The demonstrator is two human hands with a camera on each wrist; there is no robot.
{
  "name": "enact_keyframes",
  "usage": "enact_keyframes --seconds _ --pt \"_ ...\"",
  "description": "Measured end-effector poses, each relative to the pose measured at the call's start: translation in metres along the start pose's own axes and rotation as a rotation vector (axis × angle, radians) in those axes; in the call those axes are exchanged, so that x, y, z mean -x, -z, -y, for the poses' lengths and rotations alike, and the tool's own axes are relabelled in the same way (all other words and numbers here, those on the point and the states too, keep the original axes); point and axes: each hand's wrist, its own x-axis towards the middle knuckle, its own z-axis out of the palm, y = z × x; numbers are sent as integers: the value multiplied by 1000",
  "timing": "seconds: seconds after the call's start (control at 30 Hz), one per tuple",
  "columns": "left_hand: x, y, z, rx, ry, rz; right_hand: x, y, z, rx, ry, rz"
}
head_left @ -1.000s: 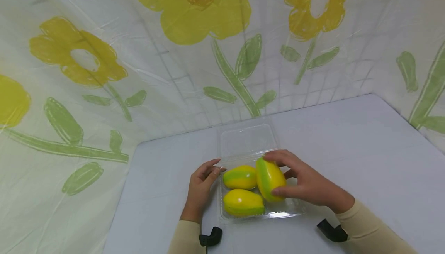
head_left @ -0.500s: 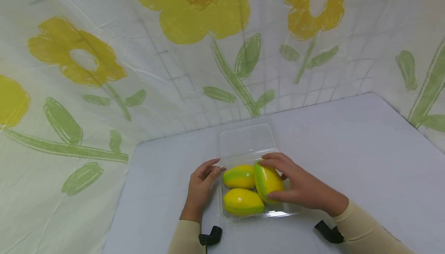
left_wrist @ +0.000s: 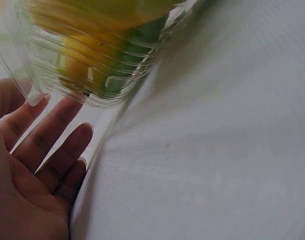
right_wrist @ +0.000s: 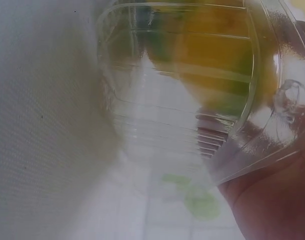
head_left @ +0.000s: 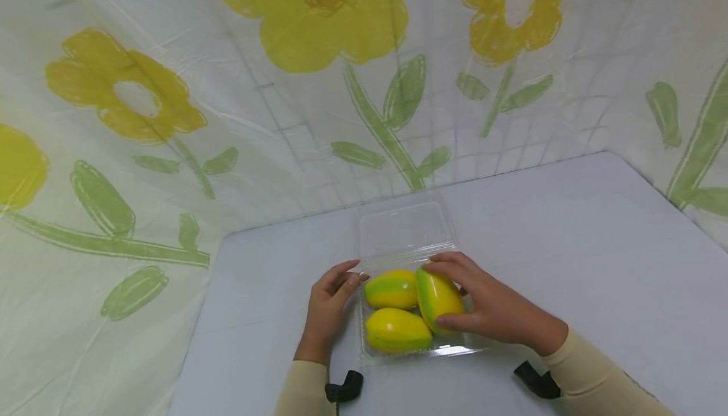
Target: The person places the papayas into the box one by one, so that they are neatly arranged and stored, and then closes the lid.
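A clear plastic clamshell container (head_left: 392,358) lies with its lid (head_left: 406,229) folded back, away from the person. On its left side, one glossy yellow-green papaya (head_left: 391,289) sits behind another papaya (head_left: 398,331). A third papaya (head_left: 439,299), tilted and higher than these two, is gripped by my right hand (head_left: 486,305), thumb at the near end and fingers at the far end. My left hand (head_left: 330,305) pinches the container's left rim between thumb and index finger, its other fingers loosely spread in the left wrist view (left_wrist: 47,145). In the right wrist view, the container wall (right_wrist: 177,90) covers most of the papaya.
The container stands on a white-covered table (head_left: 569,232). Behind it hangs a pale curtain (head_left: 256,119) printed with yellow flowers and green leaves. Black wrist mounts (head_left: 345,387) stick out beside both beige sleeves (head_left: 603,372).
My right hand and the papaya in it have moved slightly left and down into the container, closer to the other two papayas. My left hand has stayed at the rim.
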Motion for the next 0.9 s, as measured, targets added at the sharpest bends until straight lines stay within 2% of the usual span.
enact_keyframes --seconds 0.57,0.9 --pt "0 0 -1 -9 9 -1 -1 -1 -2 89 -4 -2" --pt "0 0 1 -19 6 9 2 7 -4 121 10 -70"
